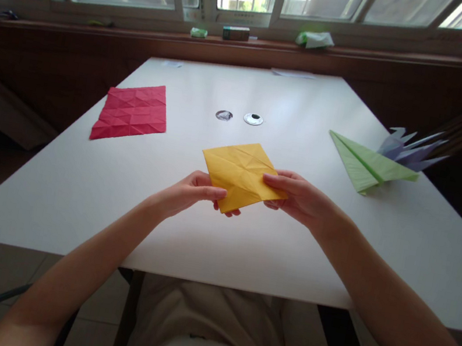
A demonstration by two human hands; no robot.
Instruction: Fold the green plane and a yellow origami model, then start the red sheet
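A folded square of yellow paper (243, 169), marked with crease lines, is held above the middle of the white table (209, 252). My left hand (194, 193) pinches its lower left edge, thumb on top and fingers underneath. On the right edge, my right hand (295, 195) grips the paper the same way, with its fingers partly hidden below. The paper lies slightly tilted, one corner pointing toward me.
At the left lies a creased red paper sheet (135, 112). A green paper plane (369, 164) rests at the right, beside pale purple folded paper (416, 151). Two round discs, one silvery (224, 115) and one dark-centred (253, 119), sit beyond my hands. A small box (235, 33) stands on the windowsill.
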